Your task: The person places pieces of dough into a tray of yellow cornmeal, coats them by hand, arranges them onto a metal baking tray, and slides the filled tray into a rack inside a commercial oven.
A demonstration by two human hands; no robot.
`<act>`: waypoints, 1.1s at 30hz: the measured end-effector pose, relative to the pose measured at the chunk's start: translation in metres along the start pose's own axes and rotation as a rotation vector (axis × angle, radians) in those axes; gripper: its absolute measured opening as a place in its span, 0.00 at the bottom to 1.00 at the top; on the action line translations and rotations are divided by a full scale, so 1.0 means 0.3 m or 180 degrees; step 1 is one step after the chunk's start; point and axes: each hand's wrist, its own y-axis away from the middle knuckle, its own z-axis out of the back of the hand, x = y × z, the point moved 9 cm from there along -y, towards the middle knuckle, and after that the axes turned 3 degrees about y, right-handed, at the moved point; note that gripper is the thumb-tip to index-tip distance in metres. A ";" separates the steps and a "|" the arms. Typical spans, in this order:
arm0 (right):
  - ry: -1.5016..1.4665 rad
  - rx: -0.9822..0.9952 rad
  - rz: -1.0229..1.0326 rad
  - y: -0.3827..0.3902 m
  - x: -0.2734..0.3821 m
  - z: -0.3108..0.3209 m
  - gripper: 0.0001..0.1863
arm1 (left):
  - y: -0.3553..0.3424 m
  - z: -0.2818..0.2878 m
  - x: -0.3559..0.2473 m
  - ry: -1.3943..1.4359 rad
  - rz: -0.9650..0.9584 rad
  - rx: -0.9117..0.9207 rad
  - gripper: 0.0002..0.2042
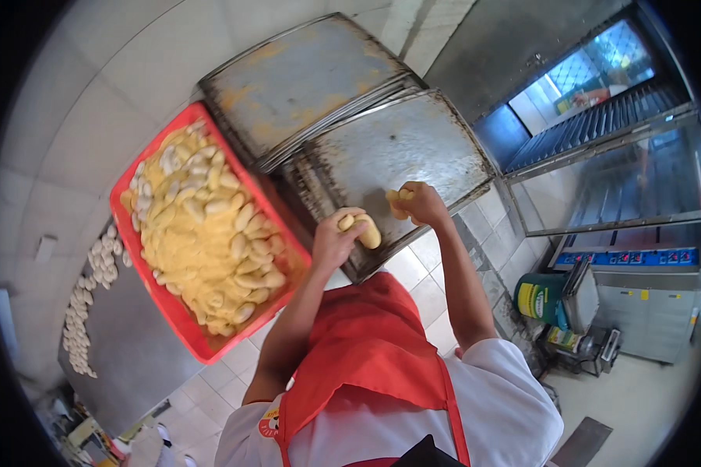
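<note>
My left hand point(336, 240) is closed around yellowish, crumb-dusted dough rolls point(371, 233), over the near-left edge of a worn metal baking tray point(397, 144). Fingers of my right hand point(427, 204) are curled on more pale yellow dough pieces point(398, 204), just above the same tray's near side. Part of what each hand holds is hidden by the fingers. To the left stands a red plastic tub point(197, 340), heaped with yellow crumbs point(191, 249) and many oblong dough pieces point(251, 279), some coated and some whiter.
Behind the tub, a second stack of stained baking trays point(300, 82) sits by the tiled wall. White dough pieces point(78, 327) line the far-left metal table point(136, 358). An oven with a glass door point(615, 179) is at right, above a green bucket point(549, 300).
</note>
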 end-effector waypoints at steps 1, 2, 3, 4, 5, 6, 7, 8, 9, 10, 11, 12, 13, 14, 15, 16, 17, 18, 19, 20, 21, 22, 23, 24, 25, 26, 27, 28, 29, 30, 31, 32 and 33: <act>-0.0128 0.0002 -0.0018 -0.049 -0.049 0.020 0.14 | -0.057 -0.079 0.034 0.0038 0.0098 -0.0072 0.12; 0.0148 0.0212 0.0297 -0.102 -0.056 0.013 0.16 | -0.110 -0.133 0.065 -0.0086 0.0218 -0.0137 0.12; 0.0406 0.0432 0.0577 -0.124 -0.079 -0.010 0.17 | -0.132 -0.151 0.052 -0.1661 -0.0574 -0.0374 0.14; 0.0322 0.0409 0.0562 -0.151 -0.109 0.021 0.17 | -0.145 -0.228 -0.030 -0.3173 -0.1474 -0.0585 0.15; 0.0524 0.0491 0.0740 -0.168 -0.120 0.036 0.18 | -0.178 -0.268 -0.035 -0.3244 -0.1481 -0.0538 0.15; 0.0715 0.0616 0.0861 -0.172 -0.156 0.038 0.20 | -0.191 -0.314 -0.099 -0.3182 -0.1024 -0.0508 0.15; 0.0491 0.0775 0.0579 -0.186 -0.204 0.053 0.20 | -0.191 -0.338 -0.116 -0.3112 -0.0539 -0.0538 0.16; 0.0446 0.0840 0.0614 -0.186 -0.215 0.078 0.20 | -0.206 -0.360 -0.111 -0.3161 -0.0474 -0.0575 0.16; 0.0324 0.0791 0.0616 -0.206 -0.221 0.129 0.19 | -0.255 -0.411 -0.074 -0.3351 -0.0280 -0.0103 0.15; 0.0204 0.0728 0.0613 -0.228 -0.234 0.177 0.18 | -0.292 -0.457 -0.031 -0.3522 -0.0090 0.0379 0.14; 0.0175 0.0735 0.0669 -0.250 -0.255 0.213 0.18 | -0.320 -0.446 0.012 -0.3757 -0.0163 0.0223 0.14; -0.0144 0.0561 0.0681 -0.265 -0.296 0.262 0.18 | -0.345 -0.469 -0.012 -0.3808 -0.0159 0.0248 0.14; -0.0466 0.0382 0.0683 -0.280 -0.334 0.303 0.17 | -0.373 -0.492 -0.043 -0.3439 -0.0172 0.0258 0.16; -0.0528 0.0360 0.0659 -0.294 -0.370 0.319 0.17 | -0.403 -0.516 -0.068 -0.3073 -0.0181 0.0277 0.18; -0.0499 0.0163 0.0960 -0.288 -0.362 0.347 0.16 | -0.420 -0.545 -0.065 -0.3124 -0.0148 0.0299 0.18; -0.0414 -0.0088 0.1297 -0.298 -0.345 0.407 0.15 | -0.463 -0.584 -0.055 -0.1505 0.0168 0.0119 0.22; -0.1547 -0.0131 0.1276 -0.284 -0.363 0.417 0.13 | -0.503 -0.634 -0.037 0.0118 0.0469 -0.0039 0.26; -0.1537 -0.0129 0.1298 -0.271 -0.360 0.438 0.13 | -0.537 -0.695 -0.044 0.0124 0.0449 -0.0051 0.26; -0.2577 0.0344 0.1097 -0.259 -0.365 0.439 0.13 | -0.565 -0.769 -0.058 0.0038 0.0387 0.0056 0.29; -0.3604 0.0833 0.0864 -0.254 -0.370 0.431 0.13 | -0.585 -0.820 -0.067 -0.0048 0.0324 0.0158 0.32; -0.3241 0.0573 0.0908 -0.276 -0.419 0.447 0.13 | -0.610 -0.827 -0.029 -0.0330 0.0191 0.0174 0.31; -0.3264 0.0517 0.0888 -0.304 -0.479 0.465 0.13 | -0.607 -0.859 -0.056 -0.0353 0.0199 0.0230 0.31; -0.2950 0.0277 0.0642 -0.340 -0.565 0.485 0.11 | -0.575 -0.871 -0.110 -0.1744 -0.0060 0.0268 0.30; -0.2651 0.0066 0.0410 -0.368 -0.624 0.503 0.10 | -0.535 -0.868 -0.154 -0.3149 -0.0343 0.0272 0.29; -0.2164 -0.0116 0.0434 -0.381 -0.641 0.527 0.11 | -0.505 -0.837 -0.132 -0.3459 -0.0493 0.0325 0.26; -0.2208 -0.0141 0.0435 -0.398 -0.654 0.524 0.11 | -0.498 -0.811 -0.104 -0.3503 -0.0505 0.0347 0.26; -0.1235 -0.0519 0.0671 -0.403 -0.647 0.534 0.12 | -0.485 -0.780 -0.046 -0.3519 -0.0193 0.0474 0.23; -0.0235 -0.0871 0.0913 -0.399 -0.600 0.555 0.13 | -0.485 -0.751 0.009 -0.3510 0.0122 0.0566 0.20; -0.0091 -0.1108 0.0794 -0.371 -0.591 0.554 0.14 | -0.501 -0.731 0.038 -0.3532 0.0141 0.0537 0.20; -0.0122 -0.1075 0.0838 -0.349 -0.547 0.567 0.14 | -0.513 -0.746 0.038 -0.3373 -0.0225 0.0721 0.18; 0.0032 -0.1281 0.0686 -0.326 -0.526 0.605 0.13 | -0.517 -0.773 0.020 -0.3197 -0.0592 0.0905 0.15; 0.0184 -0.1484 0.0536 -0.302 -0.511 0.628 0.13 | -0.527 -0.765 0.025 -0.3213 -0.0562 0.0849 0.15; 0.0110 -0.1358 0.0636 -0.279 -0.499 0.610 0.14 | -0.530 -0.796 0.016 -0.3282 -0.0831 0.0978 0.15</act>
